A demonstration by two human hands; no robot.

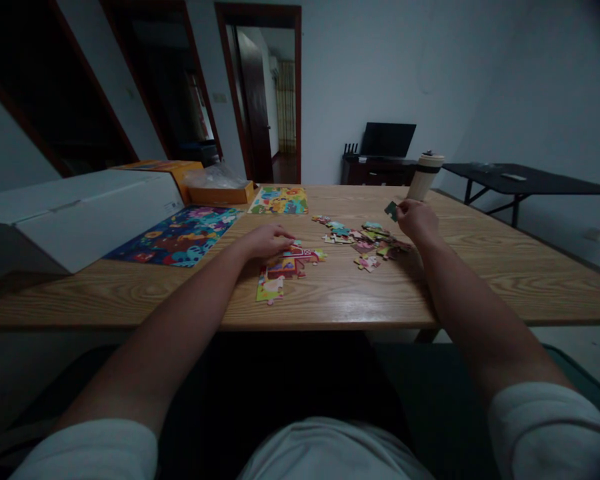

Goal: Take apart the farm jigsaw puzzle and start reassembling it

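Note:
Raised above the right side of the table, my right hand pinches a dark green puzzle piece between thumb and fingers. My left hand rests at the upper left of a partly joined puzzle, its fingers stretched over the edge and covering part of it. That joined section shows a red and white shape and a yellow-green corner with a pink figure. Between my hands lies a loose heap of puzzle pieces, some overlapping. One pinkish piece sits at the heap's near side.
Left of my hands lie a dark blue picture sheet and a yellow picture sheet. A white box and an orange box holding clear plastic stand behind. A cream tumbler stands beyond my right hand.

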